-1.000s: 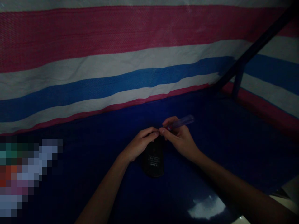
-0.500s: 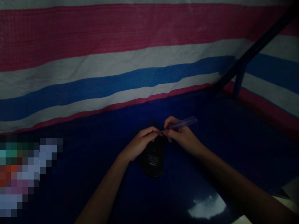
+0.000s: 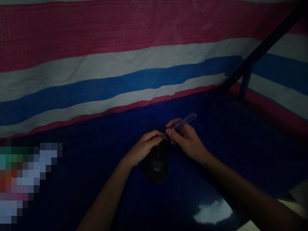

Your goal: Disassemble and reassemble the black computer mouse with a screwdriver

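Under left hand [image 3: 144,146], apparently a mouse [image 3: 156,166]

One left hand [image 3: 144,146], one right hand [image 3: 187,138], one screwdriver [image 3: 184,121], one dark mouse [image 3: 156,163], one blue counter [image 3: 96,192], two dark bars [image 3: 262,53] upper right.

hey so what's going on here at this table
A person's left hand is at the far end of a dark object, maybe an upturned computer mouse, on the blue table. The right hand holds a clear-handled tool, probably a screwdriver, its thin shaft pointing toward the left fingertips. It's too dark to tell exactly what the tip touches.
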`<action>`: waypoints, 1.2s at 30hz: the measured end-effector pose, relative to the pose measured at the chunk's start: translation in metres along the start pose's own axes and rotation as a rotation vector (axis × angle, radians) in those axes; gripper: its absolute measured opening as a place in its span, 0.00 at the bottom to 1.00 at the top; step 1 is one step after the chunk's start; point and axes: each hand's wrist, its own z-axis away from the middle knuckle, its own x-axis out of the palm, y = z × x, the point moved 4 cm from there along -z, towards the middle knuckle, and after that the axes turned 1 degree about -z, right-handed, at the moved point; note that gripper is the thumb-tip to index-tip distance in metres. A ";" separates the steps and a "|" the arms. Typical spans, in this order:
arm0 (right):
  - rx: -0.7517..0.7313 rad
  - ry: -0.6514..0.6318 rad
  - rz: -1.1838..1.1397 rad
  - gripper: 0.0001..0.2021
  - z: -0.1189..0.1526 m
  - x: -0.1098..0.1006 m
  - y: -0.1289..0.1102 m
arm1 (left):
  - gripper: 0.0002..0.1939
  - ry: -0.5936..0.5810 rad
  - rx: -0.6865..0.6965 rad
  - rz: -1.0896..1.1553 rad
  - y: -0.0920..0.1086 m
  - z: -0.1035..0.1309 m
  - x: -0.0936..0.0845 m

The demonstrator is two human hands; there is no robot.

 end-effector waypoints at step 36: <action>0.014 -0.222 0.180 0.01 0.003 0.004 0.001 | 0.07 -0.017 -0.026 -0.054 0.004 0.001 0.004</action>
